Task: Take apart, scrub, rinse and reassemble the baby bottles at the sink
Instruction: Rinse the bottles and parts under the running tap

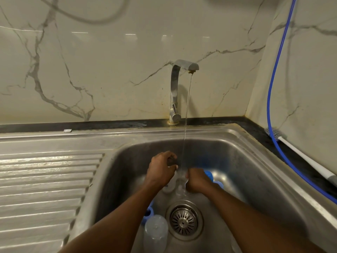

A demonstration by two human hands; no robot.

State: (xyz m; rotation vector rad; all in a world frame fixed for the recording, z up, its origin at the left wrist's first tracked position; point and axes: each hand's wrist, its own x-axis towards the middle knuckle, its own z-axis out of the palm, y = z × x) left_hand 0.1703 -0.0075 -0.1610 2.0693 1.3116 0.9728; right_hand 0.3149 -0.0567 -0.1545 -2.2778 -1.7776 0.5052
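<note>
Both of my hands are low in the steel sink [242,161], under a thin stream of water from the tap [176,92]. My left hand [161,169] is curled around a clear baby bottle [169,188], and something dark shows at its fingertips. My right hand [196,181] is a closed fist just right of the stream, on a clear part that is mostly hidden. Blue bottle parts [209,175] lie behind that fist. Another clear bottle [155,232] lies on the sink floor under my left forearm, with a blue ring [148,212] beside it.
The drain strainer [184,220] is in the middle of the sink floor. A ribbed draining board [45,179] lies to the left. On the dark counter at right lie a white-handled bottle brush [308,159] and a blue hose [273,88] that runs up the wall.
</note>
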